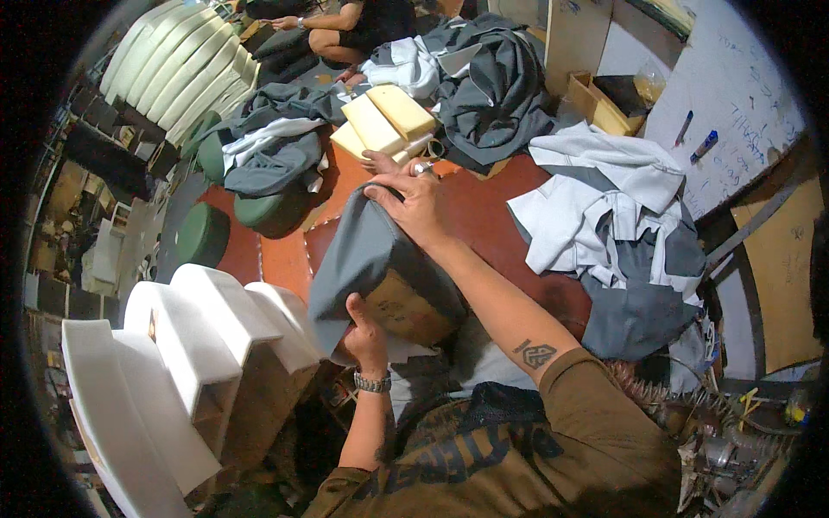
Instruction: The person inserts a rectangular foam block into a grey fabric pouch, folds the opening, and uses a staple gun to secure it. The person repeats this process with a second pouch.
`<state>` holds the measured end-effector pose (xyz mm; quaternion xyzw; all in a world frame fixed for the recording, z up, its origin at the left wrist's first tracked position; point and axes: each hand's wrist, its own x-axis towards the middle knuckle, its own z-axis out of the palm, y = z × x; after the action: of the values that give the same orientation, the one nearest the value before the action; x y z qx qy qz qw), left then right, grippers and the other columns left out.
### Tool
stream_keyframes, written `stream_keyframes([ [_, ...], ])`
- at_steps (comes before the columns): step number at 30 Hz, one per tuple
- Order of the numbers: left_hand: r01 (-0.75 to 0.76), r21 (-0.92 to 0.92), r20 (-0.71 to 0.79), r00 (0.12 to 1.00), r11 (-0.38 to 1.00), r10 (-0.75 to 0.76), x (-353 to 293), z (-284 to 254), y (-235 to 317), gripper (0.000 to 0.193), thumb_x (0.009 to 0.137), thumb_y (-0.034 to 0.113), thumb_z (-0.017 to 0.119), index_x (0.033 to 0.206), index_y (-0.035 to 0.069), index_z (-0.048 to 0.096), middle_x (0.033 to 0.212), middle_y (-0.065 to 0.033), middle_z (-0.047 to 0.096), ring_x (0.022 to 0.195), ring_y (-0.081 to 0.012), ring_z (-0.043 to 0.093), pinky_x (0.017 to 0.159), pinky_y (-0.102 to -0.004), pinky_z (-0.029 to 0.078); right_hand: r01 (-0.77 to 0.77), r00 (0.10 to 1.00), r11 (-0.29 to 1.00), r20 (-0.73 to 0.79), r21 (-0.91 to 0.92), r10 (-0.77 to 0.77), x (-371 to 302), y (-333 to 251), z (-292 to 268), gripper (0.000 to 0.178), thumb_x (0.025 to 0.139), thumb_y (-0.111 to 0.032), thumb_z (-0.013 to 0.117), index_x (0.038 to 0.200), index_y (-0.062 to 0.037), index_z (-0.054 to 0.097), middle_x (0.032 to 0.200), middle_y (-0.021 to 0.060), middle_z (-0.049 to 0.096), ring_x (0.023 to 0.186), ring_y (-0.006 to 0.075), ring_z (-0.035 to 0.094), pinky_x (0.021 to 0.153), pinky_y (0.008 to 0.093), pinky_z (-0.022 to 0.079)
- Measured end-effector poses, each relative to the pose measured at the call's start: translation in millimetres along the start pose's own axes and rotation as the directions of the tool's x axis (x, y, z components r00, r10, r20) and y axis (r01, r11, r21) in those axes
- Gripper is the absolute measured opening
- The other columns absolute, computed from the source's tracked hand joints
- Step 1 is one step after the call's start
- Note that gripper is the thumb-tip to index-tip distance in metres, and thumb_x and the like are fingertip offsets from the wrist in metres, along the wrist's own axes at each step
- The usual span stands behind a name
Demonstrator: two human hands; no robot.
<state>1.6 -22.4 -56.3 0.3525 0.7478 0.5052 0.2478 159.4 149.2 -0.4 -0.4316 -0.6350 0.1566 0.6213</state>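
Observation:
Close to my body stands a block with a brown board face (397, 302), partly wrapped in a grey fabric cover (350, 246). My left hand (366, 332) grips the cover's lower near edge, thumb up and the fingers partly hidden by the fabric. At the top far corner, my right hand (413, 205) is closed on the cover, its thumb pressing the edge. Some of its fingers are hidden behind the corner. White material (410, 350) shows below the board.
White padded shapes (207, 319) crowd the left. Pale yellow foam blocks (389, 116) lie ahead on a red-brown surface (484, 216). Grey and white fabric covers (587, 203) are heaped right and at the back. Green round cushions (203, 235) sit left. Another person (345, 34) squats behind.

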Motion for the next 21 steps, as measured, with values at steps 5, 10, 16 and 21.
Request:
stream_keyframes([
  [5, -0.176, 0.000, -0.001, 0.984, 0.984, 0.176, 3, 7, -21, 0.051, 0.104, 0.044, 0.068, 0.101, -0.007, 0.071, 0.097, -0.0037, 0.072, 0.084, -0.0143, 0.060, 0.080, -0.0298, 0.050, -0.095, 0.985, 0.981, 0.158, 0.172, 0.068, 2, -8, -15, 0.025, 0.091, -0.022, 0.082, 0.112, -0.0081, 0.081, 0.080, 0.0070, 0.076, 0.071, 0.0091, 0.066, 0.068, 0.0287, 0.054],
  [10, -0.472, -0.132, -0.101, 0.881, 0.872, 0.462, 3, 14, -14, 0.056, 0.106, 0.049, 0.063, 0.102, -0.007, 0.073, 0.096, -0.0054, 0.073, 0.073, -0.0099, 0.059, 0.062, -0.0327, 0.048, 0.010, 0.987, 0.971, 0.152, 0.238, -0.047, 1, -22, -42, 0.023, 0.097, -0.008, 0.069, 0.118, -0.0065, 0.077, 0.082, 0.0061, 0.072, 0.075, 0.0109, 0.067, 0.070, 0.0285, 0.054],
  [16, -0.244, -0.170, 0.022, 0.968, 0.955, 0.251, 1, 19, -21, 0.058, 0.106, 0.052, 0.061, 0.096, -0.004, 0.073, 0.085, -0.0003, 0.069, 0.077, -0.0110, 0.059, 0.068, -0.0300, 0.050, 0.200, 0.978, 0.972, -0.086, 0.125, -0.190, -67, -61, -76, 0.024, 0.096, -0.001, 0.065, 0.120, -0.0021, 0.070, 0.111, 0.0150, 0.066, 0.088, 0.0234, 0.066, 0.081, 0.0327, 0.054],
  [21, -0.250, -0.145, 0.056, 0.964, 0.957, 0.261, 6, 18, -37, 0.059, 0.107, 0.053, 0.058, 0.107, -0.004, 0.072, 0.090, -0.0022, 0.071, 0.079, -0.0110, 0.060, 0.069, -0.0295, 0.051, 0.045, 0.987, 0.988, -0.161, 0.150, -0.021, -82, -58, -56, 0.041, 0.086, -0.024, 0.087, 0.117, -0.0042, 0.067, 0.108, 0.0137, 0.067, 0.092, 0.0283, 0.066, 0.082, 0.0375, 0.055],
])
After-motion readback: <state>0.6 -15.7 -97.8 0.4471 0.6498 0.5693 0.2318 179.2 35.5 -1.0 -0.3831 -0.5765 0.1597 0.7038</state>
